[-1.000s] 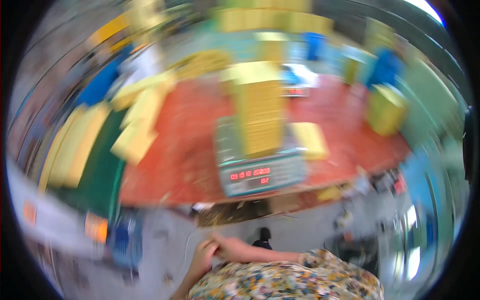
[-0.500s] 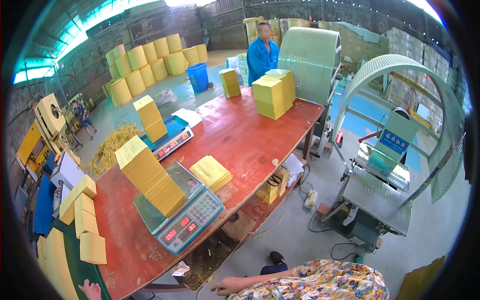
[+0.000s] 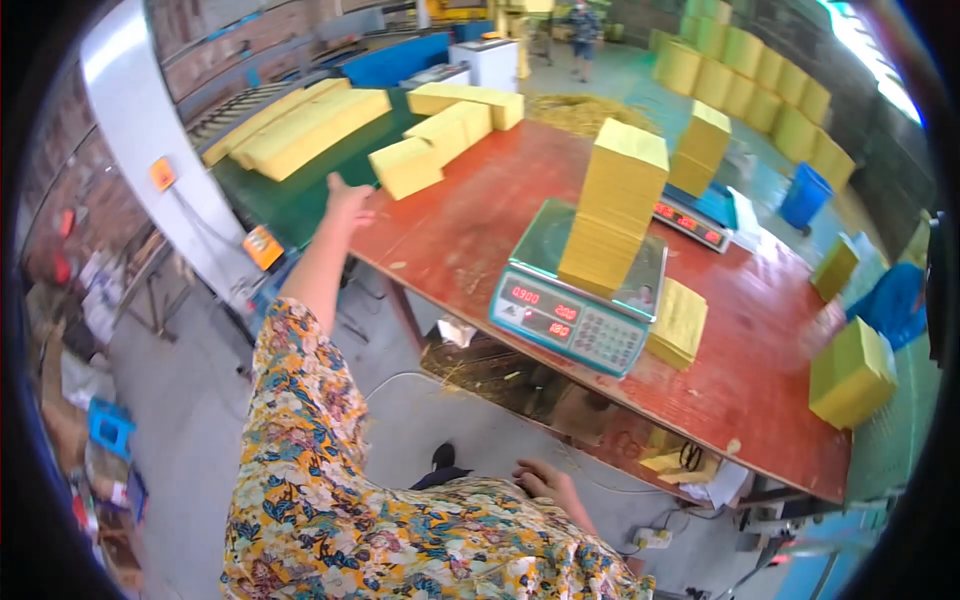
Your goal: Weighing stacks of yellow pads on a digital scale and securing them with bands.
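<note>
My left hand (image 3: 350, 203) reaches out empty, fingers apart, at the edge of a green belt-like surface (image 3: 290, 205). It is nearest to a short stack of yellow paper (image 3: 405, 167), and I see a gap between them. Low beside my body hangs my right hand (image 3: 543, 481), fingers loosely bent and apart, with nothing in it. A tall stack of yellow paper (image 3: 617, 200) stands on a digital scale (image 3: 575, 325) on the red table (image 3: 440, 240). To the scale's right lies a low pile of yellow sheets (image 3: 680, 325).
Long yellow paper stacks (image 3: 315, 130) lie on the green surface. A second scale (image 3: 692, 222) bears another stack. At the table's right end stands a yellow block (image 3: 852, 375), with a person's blue sleeve (image 3: 890, 305) behind it. A white post (image 3: 160, 150) rises on the left.
My view has swung left and down, so the table now sits further right. My left arm has come into view, stretched toward the green surface. The stack on the scale stays in place.
</note>
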Demonstrator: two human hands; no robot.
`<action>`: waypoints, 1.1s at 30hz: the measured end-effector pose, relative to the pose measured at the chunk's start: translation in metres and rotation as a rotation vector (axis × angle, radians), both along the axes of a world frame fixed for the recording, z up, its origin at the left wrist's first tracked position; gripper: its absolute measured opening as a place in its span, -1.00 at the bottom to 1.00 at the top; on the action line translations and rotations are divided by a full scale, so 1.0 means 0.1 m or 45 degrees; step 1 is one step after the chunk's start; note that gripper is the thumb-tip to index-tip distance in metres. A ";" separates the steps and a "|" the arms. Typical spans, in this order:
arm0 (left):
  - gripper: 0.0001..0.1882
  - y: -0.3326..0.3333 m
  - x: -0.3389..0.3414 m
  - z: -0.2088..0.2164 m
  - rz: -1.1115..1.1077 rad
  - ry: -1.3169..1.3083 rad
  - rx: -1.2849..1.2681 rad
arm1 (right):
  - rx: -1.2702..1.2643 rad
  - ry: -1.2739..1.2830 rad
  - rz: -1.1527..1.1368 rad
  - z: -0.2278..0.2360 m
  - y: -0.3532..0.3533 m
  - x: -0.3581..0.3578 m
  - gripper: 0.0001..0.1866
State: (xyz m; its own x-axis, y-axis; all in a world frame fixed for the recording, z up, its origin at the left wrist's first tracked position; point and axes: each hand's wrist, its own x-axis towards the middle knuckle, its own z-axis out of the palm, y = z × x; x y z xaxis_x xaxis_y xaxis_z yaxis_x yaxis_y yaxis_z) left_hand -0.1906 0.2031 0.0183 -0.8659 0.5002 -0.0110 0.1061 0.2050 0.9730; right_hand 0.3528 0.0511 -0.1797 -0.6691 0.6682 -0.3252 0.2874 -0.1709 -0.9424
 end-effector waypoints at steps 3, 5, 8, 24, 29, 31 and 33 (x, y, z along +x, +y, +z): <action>-0.54 -0.47 0.62 -0.15 -0.335 0.530 -0.308 | -0.104 0.074 0.083 0.08 0.06 0.24 -0.62; -0.74 -0.65 1.77 -0.62 -1.120 0.245 0.088 | -0.109 0.071 0.211 0.05 0.12 0.38 -0.62; -0.63 -1.23 3.36 -1.05 -1.648 0.390 -0.308 | -0.199 0.070 0.271 0.13 0.16 0.45 -0.61; -0.73 -1.51 4.04 -1.82 -1.803 0.396 -0.288 | -0.116 0.079 0.237 -0.68 0.30 0.33 -0.66; -0.66 -1.64 4.08 -1.92 -1.614 0.291 -0.303 | -0.006 0.159 0.374 -0.78 0.31 0.29 -0.57; -0.64 -1.64 4.11 -1.90 -1.622 0.284 -0.312 | 0.056 0.113 0.357 -0.86 0.31 0.31 -0.56; -0.63 -1.71 4.15 -1.92 -1.599 0.248 -0.337 | 0.092 0.060 0.373 -0.73 0.24 0.34 -0.55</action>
